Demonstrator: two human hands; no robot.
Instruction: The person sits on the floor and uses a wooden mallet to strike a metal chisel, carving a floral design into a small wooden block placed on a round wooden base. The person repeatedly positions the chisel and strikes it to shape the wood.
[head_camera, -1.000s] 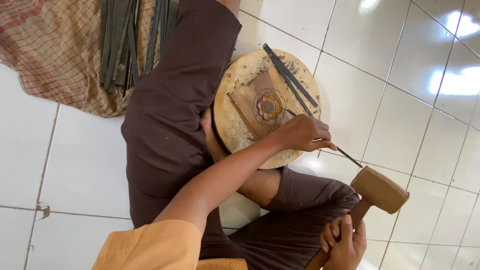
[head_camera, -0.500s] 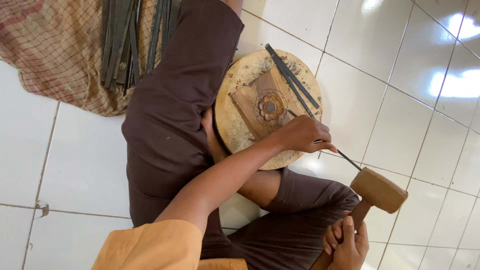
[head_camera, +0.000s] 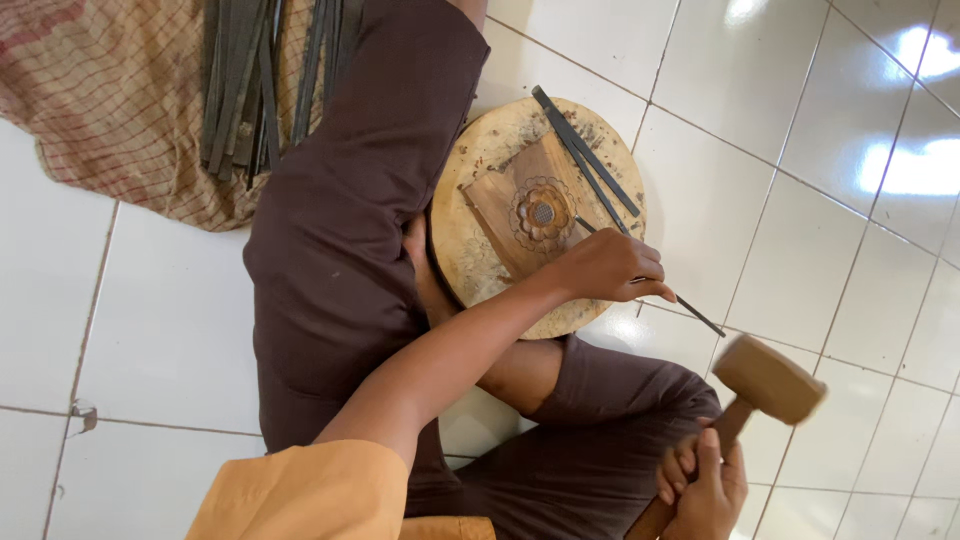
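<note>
My left hand (head_camera: 610, 265) grips a thin metal chisel (head_camera: 690, 312) whose tip rests at the edge of a small wooden panel (head_camera: 525, 210) carved with a round flower. The panel lies on a round wooden block (head_camera: 480, 260) between my crossed legs in dark brown trousers (head_camera: 340, 230). My right hand (head_camera: 700, 480) is closed around the handle of a wooden mallet (head_camera: 770, 380), held off to the side of the chisel's butt end, apart from it.
Two more long dark chisels (head_camera: 585, 150) lie across the block's far edge. A bundle of several dark metal tools (head_camera: 255, 80) rests on a checked cloth (head_camera: 110, 110) on the white tiled floor (head_camera: 800, 150).
Hardly anything differs: both hands keep their grip and place, and the view has shifted only slightly.
</note>
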